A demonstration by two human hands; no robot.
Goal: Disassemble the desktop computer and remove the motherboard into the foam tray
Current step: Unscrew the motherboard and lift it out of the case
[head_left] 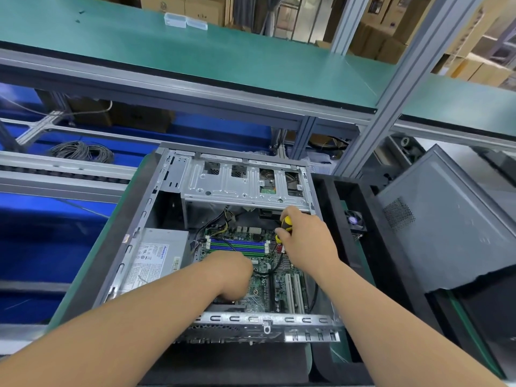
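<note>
Motherboard [259, 277] sits flat in the bottom of the open case [156, 208], lower centre of the frame, not yet lifted out, with the power supply [156, 255] to its left. Your right hand [304, 241] has its fingers wrapped round the yellow-and-black screwdriver [285, 225] near the board's upper right corner; the tip is hidden, so I cannot tell whether it sits in a screw. Your left hand [233, 275] rests low on the board, fingers tucked out of sight, so their state is unclear. Keep the driver upright and press down before turning, or the head will likely slip. Watch the black cable [269, 270] looping between your hands; free it before lifting. The black tray [346, 219] waits just right of the case.
</note>
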